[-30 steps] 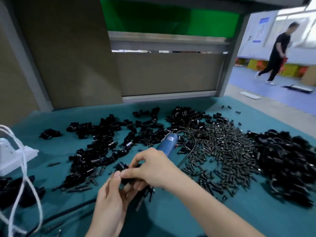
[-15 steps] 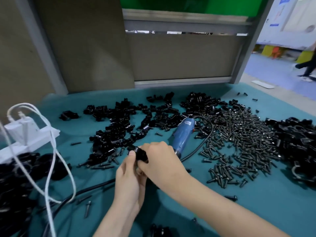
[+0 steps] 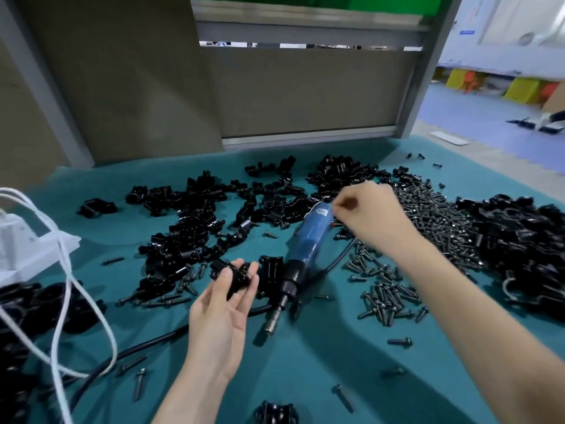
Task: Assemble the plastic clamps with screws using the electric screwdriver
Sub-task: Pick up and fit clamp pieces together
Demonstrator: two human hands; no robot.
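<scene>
Now the left hand (image 3: pixel 223 307) is pinching a black plastic clamp (image 3: pixel 234 278) beside the blue electric screwdriver (image 3: pixel 308 240) lying on the teal tabletop (image 3: pixel 305 362); the right hand (image 3: pixel 370 212) is hovering, fingers curled, by the screw pile (image 3: pixel 434 228), grip impossible to tell.

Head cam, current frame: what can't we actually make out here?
All head view:
1. right hand: motion blur; cannot tell whether its curled fingers pinch a screw.
2. clamp in left hand: thumb partly covers it; screw holes unseen.
3. electric screwdriver: rear end hidden behind the right hand.
4. power strip: cut by left edge.
5. bottom clamp: cut by bottom edge.
</scene>
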